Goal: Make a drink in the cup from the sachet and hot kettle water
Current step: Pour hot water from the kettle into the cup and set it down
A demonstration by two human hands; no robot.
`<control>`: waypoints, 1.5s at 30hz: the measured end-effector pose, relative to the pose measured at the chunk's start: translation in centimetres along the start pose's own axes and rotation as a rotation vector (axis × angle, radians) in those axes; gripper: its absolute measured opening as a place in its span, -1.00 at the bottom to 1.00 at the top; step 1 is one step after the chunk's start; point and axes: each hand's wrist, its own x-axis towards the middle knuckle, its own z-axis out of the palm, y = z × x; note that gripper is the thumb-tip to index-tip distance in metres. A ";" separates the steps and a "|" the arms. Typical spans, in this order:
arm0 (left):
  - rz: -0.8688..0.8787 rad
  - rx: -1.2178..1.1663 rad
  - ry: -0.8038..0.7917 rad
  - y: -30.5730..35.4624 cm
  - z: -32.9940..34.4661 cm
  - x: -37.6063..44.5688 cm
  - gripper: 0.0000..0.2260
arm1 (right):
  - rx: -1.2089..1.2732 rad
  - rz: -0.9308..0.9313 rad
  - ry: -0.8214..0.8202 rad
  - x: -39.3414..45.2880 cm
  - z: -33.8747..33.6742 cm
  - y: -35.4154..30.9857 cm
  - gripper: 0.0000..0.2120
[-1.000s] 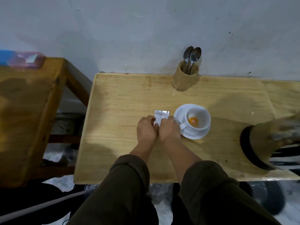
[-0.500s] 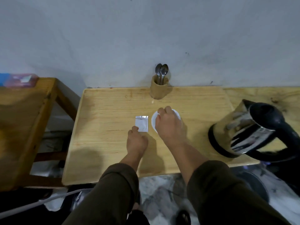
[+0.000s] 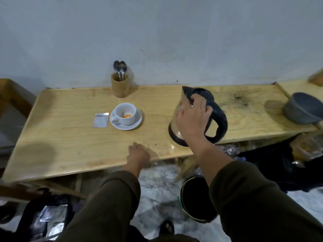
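Observation:
A white cup (image 3: 126, 113) with orange powder in its bottom stands on a white saucer (image 3: 138, 120) in the middle of the wooden table (image 3: 70, 137). A torn silver sachet (image 3: 100, 120) lies flat just left of the saucer. The steel kettle (image 3: 220, 123), with a black lid and handle, stands on the table to the right of the cup. My right hand (image 3: 192, 119) is up against the kettle's top and handle, fingers spread and hiding much of its body. My left hand (image 3: 139, 151) rests on the table's front edge and holds nothing.
A wooden holder (image 3: 120, 86) with two spoons (image 3: 119, 67) stands at the wall behind the cup. A grey bowl (image 3: 302, 109) sits at the far right. Below the table are a black round container (image 3: 197, 198) and a bag of silver sachets (image 3: 50, 219).
Both hands have left the sachet and cup. My right hand has swung right onto the kettle. My left hand has drawn back to the table's front edge. The view has shifted right.

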 end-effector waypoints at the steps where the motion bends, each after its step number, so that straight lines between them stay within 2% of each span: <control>1: 0.004 0.060 -0.010 0.4 0.2 0.1 -0.56 | 0.010 0.029 0.010 -0.1 -0.3 1.2 -0.74; 3: -0.006 0.156 -0.011 1.1 -0.3 -0.6 -0.58 | 0.045 0.124 -0.026 -0.3 -0.7 3.5 -0.63; 6: -0.040 0.166 -0.024 1.6 -1.0 -0.8 -0.60 | 0.104 0.309 -0.119 -0.4 -0.9 6.0 -0.44; 9: -0.020 0.176 0.013 1.9 -1.1 -0.7 -0.61 | 0.288 0.457 -0.151 -0.8 -0.7 7.7 -0.36; 14: -0.046 0.202 0.019 2.2 -1.1 -1.1 -0.60 | 0.676 0.619 -0.218 -0.3 -0.8 9.5 -0.66; 16: -0.045 0.219 0.009 2.5 -1.3 -1.2 -0.60 | 0.785 0.670 -0.276 0.2 -1.1 10.0 -0.71; 20: -0.041 0.201 0.030 3.1 -1.5 -1.5 -0.59 | 0.762 0.681 -0.318 1.1 -1.0 10.5 -0.73; 24: -0.026 0.186 0.003 1.7 -1.4 -1.2 -0.60 | 0.707 0.711 -0.293 1.4 -0.3 10.1 -0.78; 36: -0.233 -0.424 0.084 -1.8 -3.5 0.2 -0.54 | 0.605 0.593 -0.203 3.6 -1.6 7.0 -0.79; 42: -0.370 -1.067 0.228 -5.9 -6.0 2.6 -0.50 | 0.514 0.415 -0.227 5.4 -3.1 4.4 -0.84; 45: -0.365 -1.248 0.270 -6.8 -7.7 3.2 -0.64 | 0.476 0.354 -0.235 5.9 -3.2 3.0 -0.83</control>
